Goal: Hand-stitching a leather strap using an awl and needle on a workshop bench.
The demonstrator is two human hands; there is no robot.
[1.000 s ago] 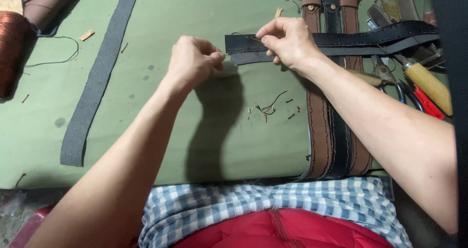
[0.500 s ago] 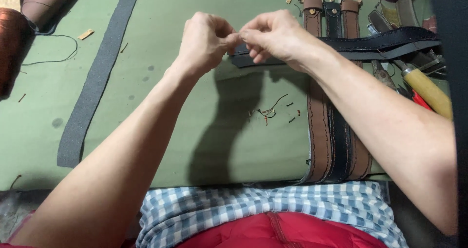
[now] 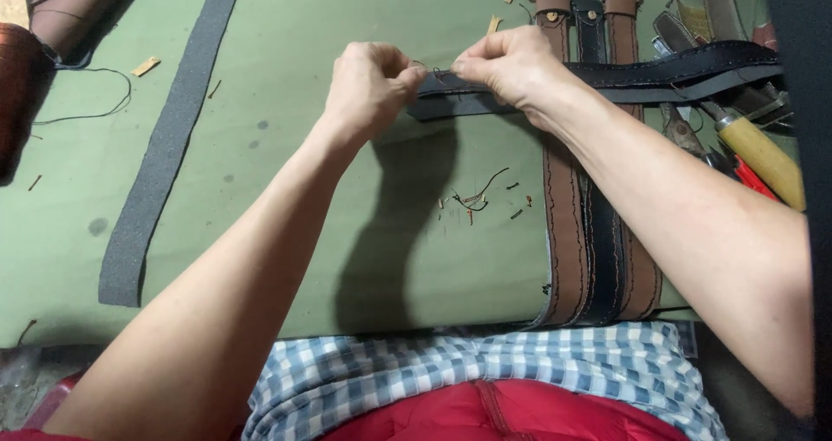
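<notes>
Just changed: our left hand [image 3: 371, 87] has lifted off the desk [image 3: 286, 181] and met our right hand [image 3: 511, 64]; the work has moved to the strap's end.
Hands: both closed, pinching the black leather strap [image 3: 624, 81] end.
Strap: raised, crossing the brown belts [image 3: 565, 224].
Thread: a fine strand [image 3: 438, 71] between our fingertips, hard to make out.
Cut off: wooden-handled tool [image 3: 763, 159] at right.
</notes>
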